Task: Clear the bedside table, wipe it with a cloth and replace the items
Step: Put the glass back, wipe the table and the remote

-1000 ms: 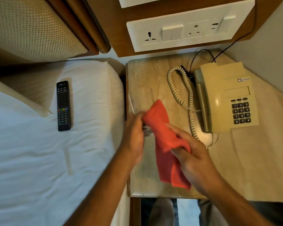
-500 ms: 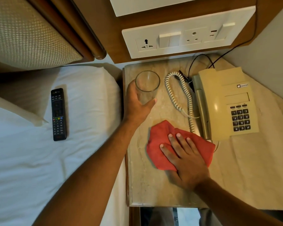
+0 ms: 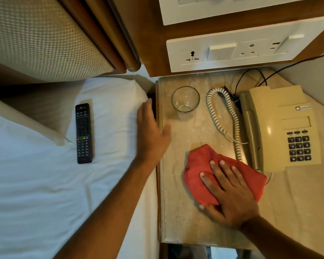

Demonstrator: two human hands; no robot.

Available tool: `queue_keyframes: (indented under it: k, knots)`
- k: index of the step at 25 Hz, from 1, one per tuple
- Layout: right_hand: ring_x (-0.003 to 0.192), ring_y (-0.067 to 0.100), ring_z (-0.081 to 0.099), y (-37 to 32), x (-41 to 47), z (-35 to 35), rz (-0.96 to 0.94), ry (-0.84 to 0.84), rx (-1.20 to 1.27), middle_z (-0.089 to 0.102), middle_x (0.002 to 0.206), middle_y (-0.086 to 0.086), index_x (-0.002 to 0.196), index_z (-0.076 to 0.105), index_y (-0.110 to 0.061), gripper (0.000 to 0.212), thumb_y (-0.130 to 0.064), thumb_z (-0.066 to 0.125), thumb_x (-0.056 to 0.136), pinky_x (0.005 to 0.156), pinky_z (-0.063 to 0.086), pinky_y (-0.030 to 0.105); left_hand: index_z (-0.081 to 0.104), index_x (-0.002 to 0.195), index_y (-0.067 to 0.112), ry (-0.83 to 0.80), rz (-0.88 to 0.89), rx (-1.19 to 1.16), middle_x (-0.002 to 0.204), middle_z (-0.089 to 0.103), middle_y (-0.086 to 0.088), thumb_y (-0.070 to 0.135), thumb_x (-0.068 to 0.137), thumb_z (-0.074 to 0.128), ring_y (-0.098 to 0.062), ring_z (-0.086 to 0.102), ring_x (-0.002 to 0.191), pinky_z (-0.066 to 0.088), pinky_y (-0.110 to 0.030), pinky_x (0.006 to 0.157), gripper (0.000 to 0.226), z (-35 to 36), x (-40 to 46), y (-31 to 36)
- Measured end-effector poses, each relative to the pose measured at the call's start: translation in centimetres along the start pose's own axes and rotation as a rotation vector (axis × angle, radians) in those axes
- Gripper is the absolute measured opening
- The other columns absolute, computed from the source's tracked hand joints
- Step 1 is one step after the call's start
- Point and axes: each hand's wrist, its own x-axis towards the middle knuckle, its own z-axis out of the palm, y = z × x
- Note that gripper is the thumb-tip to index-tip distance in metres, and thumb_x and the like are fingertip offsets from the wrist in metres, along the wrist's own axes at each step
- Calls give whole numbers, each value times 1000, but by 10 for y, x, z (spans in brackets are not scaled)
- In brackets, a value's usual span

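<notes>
The marble bedside table point(image 3: 180, 217) stands right of the bed. A clear empty glass point(image 3: 185, 99) stands upright at its back left corner. My left hand point(image 3: 151, 133) hovers over the table's left edge, fingers apart, holding nothing, a little short of the glass. My right hand point(image 3: 228, 193) lies flat, palm down, pressing a crumpled red cloth point(image 3: 198, 174) onto the tabletop beside the phone. A beige telephone point(image 3: 281, 128) with a coiled cord point(image 3: 224, 116) sits on the right half. A black remote control point(image 3: 83, 133) lies on the white bed sheet.
A white socket and switch panel point(image 3: 238, 51) is on the wooden wall behind the table. Black cables point(image 3: 251, 77) run from the phone up toward the wall. A pillow point(image 3: 17, 126) and padded headboard point(image 3: 41, 36) lie left. Table front edge is near my body.
My left hand set the glass down at the back left of the table, let go and pulled back toward the bed. My right hand pressed the cloth flat and stays on it.
</notes>
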Motion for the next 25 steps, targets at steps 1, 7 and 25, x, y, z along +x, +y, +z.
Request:
queue_keyframes:
  k: [1,7,25]
  knots:
    - [156,33,15,0,1,1,1,-8,-14,19,169,9,159,26,-33,91,-80,48,84,123,13,57,37,149,3,124,16,142,151,42,-23,13,85,73,-30,39,141,32,-27,119,74,-28,-3,-17]
    - [153,35,22,-5,4,-6,-8,-3,-13,32,163,13,156,33,-29,67,-58,40,96,120,23,59,29,154,-1,85,-493,639,134,46,-39,28,103,50,-57,48,119,45,-64,97,62,-133,-19,-92]
    - [129,5,54,-89,24,-136,454,301,996,55,142,-15,140,58,-31,47,-11,60,97,110,45,30,83,94,18,-434,-1068,-1182,103,78,-10,35,89,54,-16,76,89,62,-28,68,33,-11,-158,106]
